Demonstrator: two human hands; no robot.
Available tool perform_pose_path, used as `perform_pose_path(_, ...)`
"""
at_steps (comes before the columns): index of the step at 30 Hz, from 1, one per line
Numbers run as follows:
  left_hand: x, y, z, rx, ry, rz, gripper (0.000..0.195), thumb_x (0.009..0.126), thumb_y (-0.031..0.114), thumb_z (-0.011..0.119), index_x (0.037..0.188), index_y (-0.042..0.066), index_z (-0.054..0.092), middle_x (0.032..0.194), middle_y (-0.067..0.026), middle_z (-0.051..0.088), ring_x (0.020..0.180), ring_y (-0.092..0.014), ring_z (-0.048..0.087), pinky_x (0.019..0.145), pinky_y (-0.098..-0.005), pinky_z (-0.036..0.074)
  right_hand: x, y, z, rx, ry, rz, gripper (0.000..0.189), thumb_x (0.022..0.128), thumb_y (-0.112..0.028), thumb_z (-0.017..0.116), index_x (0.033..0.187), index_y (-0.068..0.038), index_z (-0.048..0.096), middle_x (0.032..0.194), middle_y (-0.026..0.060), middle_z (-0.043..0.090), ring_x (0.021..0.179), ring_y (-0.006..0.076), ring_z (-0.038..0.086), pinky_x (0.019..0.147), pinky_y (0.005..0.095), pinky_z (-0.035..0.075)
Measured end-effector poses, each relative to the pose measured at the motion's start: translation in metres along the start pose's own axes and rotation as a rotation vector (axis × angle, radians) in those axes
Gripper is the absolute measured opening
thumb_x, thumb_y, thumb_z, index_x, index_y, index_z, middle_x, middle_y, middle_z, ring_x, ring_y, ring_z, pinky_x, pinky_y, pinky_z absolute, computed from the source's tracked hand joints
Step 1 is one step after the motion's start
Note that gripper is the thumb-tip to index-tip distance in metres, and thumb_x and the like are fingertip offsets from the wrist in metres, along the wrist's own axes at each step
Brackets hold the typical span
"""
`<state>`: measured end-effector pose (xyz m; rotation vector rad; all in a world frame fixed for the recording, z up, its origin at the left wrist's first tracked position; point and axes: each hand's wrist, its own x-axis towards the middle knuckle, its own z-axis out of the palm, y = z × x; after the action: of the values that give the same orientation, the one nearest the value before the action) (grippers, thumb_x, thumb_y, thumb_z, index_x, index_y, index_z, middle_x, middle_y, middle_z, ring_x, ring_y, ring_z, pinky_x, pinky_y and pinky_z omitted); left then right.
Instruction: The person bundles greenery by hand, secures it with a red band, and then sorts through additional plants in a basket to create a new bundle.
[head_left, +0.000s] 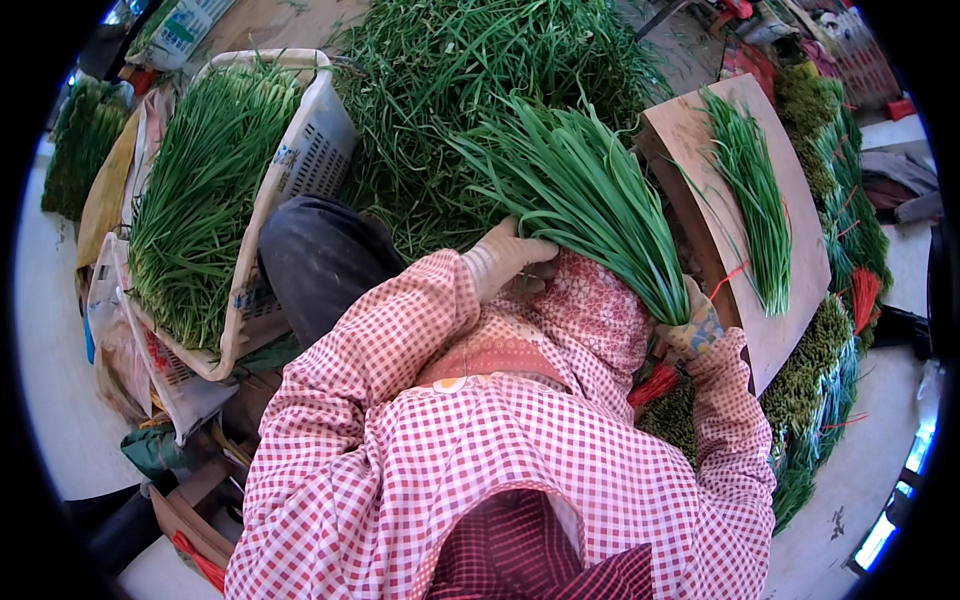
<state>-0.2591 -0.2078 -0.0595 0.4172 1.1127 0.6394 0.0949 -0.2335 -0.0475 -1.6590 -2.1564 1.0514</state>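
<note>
A loose bundle of long flat green leaves, which look like garlic chives (592, 184), fans out over my right thigh. My right hand (694, 322), in a patterned glove, grips its narrow stem end. My left hand (514, 259), in a pale knit glove, is beside the leaves' lower left edge with fingers apart; some fingertips are in shadow. Right of the bundle, a smaller bunch of chives (754, 206) lies on a tilted wooden board (780, 330). A red tie (729, 279) hangs over the board's near edge.
A big heap of loose chives (480, 67) spreads ahead of me. On the left stands a white plastic crate (319, 124) full of chives. Tied bundles (836, 210) are stacked beyond the board, with red ties (865, 296) on them. Another red tie bunch (652, 385) hangs by my right wrist.
</note>
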Motion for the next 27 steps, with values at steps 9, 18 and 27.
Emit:
perform_pose_path(9,0.042,0.013,-0.043,1.524,0.144,0.004,0.031,0.099,0.023,0.055,0.121,0.004,0.066,0.102,-0.0112,0.07,0.09,-0.023,0.065,0.088,-0.035,0.055,-0.003,-0.005,-0.001,-0.067,0.005,0.077,0.075,0.069,-0.013,0.075,0.137,-0.005,0.045,0.107,0.0161,0.07,0.098,0.0345,0.069,0.082,0.0384,0.055)
perform_pose_path(18,0.03,0.075,-0.216,1.28,0.724,0.173,0.026,0.101,0.027,0.052,0.118,0.011,0.062,0.09,-0.0157,0.07,0.077,-0.026,0.07,0.071,-0.0389,0.053,-0.026,-0.004,-0.033,-0.477,-0.063,-0.047,0.098,0.066,-0.007,0.075,0.154,-0.017,0.031,0.106,0.0189,0.065,0.093,0.0426,0.065,0.08,0.0489,0.053)
perform_pose_path(27,-0.01,0.105,-0.09,1.244,0.463,1.104,0.017,0.1,0.019,0.056,0.109,0.006,0.062,0.095,-0.0158,0.07,0.085,-0.033,0.069,0.075,-0.037,0.054,-0.022,-0.037,-0.051,-0.64,-0.094,-0.17,0.105,0.06,-0.007,0.077,0.154,-0.016,0.03,0.098,0.0171,0.067,0.088,0.0405,0.065,0.075,0.0481,0.052)
